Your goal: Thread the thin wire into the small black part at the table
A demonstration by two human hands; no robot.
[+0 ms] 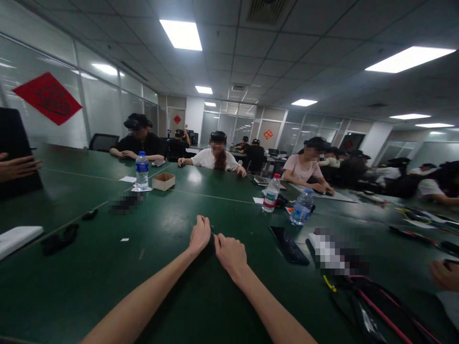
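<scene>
Thin strand (213, 233): just above the green table (71, 296), in the narrow gap between your two hands; too fine to tell what it is.
Strand's long axis: the short stretch in sight runs crosswise from hand to hand, dipping slightly to your right; your fingers hide its ends.
Left hand (201, 235): your forearm slants in from the lower left, the hand turned on edge, fingers curled and tips pinching the strand.
Right hand (231, 255): your forearm slants in from the lower right, back of the hand up, fingers folded, tips pinching the strand's other side.
Phone (289, 245): flat on the table, to the right of your right hand.
Paper scrap (125, 240): flat, left of your left hand.
Open box (163, 182): beyond your left hand, beside a blue-capped bottle (142, 171).
</scene>
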